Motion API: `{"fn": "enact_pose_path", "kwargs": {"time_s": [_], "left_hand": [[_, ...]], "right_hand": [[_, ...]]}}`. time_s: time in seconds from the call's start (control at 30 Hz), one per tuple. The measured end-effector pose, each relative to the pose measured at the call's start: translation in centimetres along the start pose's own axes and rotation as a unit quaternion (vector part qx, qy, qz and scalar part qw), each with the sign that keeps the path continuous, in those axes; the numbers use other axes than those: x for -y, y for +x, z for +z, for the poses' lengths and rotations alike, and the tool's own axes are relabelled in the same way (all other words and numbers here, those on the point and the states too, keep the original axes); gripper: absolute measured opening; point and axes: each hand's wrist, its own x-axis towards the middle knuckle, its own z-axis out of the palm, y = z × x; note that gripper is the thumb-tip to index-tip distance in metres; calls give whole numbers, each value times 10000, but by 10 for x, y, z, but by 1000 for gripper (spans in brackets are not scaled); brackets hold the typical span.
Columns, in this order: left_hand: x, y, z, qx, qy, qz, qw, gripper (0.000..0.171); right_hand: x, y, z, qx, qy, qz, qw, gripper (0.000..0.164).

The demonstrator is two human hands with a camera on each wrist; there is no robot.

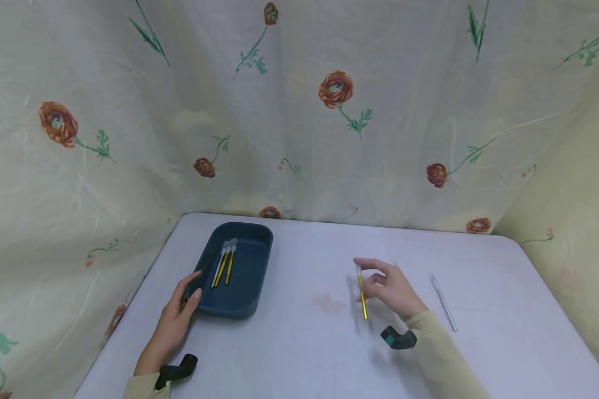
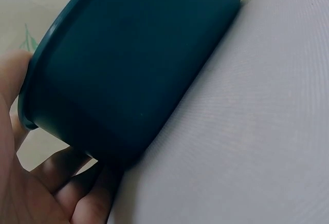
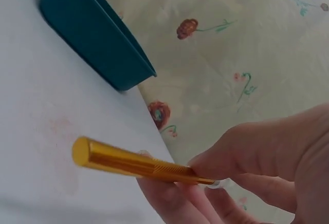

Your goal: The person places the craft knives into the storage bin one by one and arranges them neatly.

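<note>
My right hand [image 1: 392, 288] holds a gold craft knife [image 1: 363, 301] with a clear cap above the table, its handle pointing down. In the right wrist view the thumb and fingers pinch the gold craft knife [image 3: 123, 161] near its capped end, and the knurled grip shows. My left hand [image 1: 169, 326] grips the near left corner of a dark teal tray [image 1: 249, 260], thumb at the rim and fingers round the outer wall. Inside the tray lie three capped craft knives [image 1: 227, 266], two gold and one silver, side by side at its left.
A silver craft knife [image 1: 444, 305] with a clear cap lies on the white table [image 1: 299, 354], right of my right hand. A faint pinkish stain [image 1: 328, 303] marks the cloth. Behind the table hangs a flowered curtain [image 1: 289, 111].
</note>
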Motion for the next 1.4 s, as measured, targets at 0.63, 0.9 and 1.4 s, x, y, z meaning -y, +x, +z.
{"fn": "enact_pose_path", "kwargs": {"time_s": [0.63, 0.9, 1.4], "left_hand": [[1, 1, 1, -99, 49, 121, 9999, 56], [0, 0, 1, -66, 26, 30, 10000, 57], [-2, 0, 1, -7, -14, -123, 9999, 58]], "right_hand": [[22, 10, 17, -152, 172, -260, 9994, 59], [30, 14, 26, -303, 503, -377, 9976, 64], [44, 30, 47, -218, 722, -589, 9954, 61]]}}
